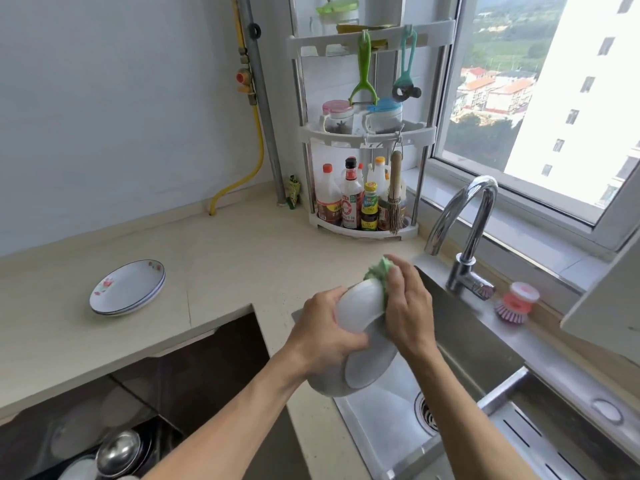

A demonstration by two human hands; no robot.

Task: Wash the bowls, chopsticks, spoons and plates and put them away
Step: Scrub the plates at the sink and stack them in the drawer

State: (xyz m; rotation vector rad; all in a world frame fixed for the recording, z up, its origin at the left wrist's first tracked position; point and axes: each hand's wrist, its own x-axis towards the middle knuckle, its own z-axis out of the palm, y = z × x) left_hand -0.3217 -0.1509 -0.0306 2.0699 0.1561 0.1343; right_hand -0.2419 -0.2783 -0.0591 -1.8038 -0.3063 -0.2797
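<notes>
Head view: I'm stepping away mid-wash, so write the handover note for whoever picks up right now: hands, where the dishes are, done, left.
Left hand: grips a white bowl, tilted over the sink.
Right hand: presses a green scrubbing cloth against the bowl's upper rim.
Stacked floral plates sit on the counter, left of the sink; whether they are washed cannot be told.
Faucet shows no running water.
Done: nothing visibly put away.
Left: finish scrubbing and rinse this bowl, deal with the plates, store everything. No chopsticks or spoons are in view.
</notes>
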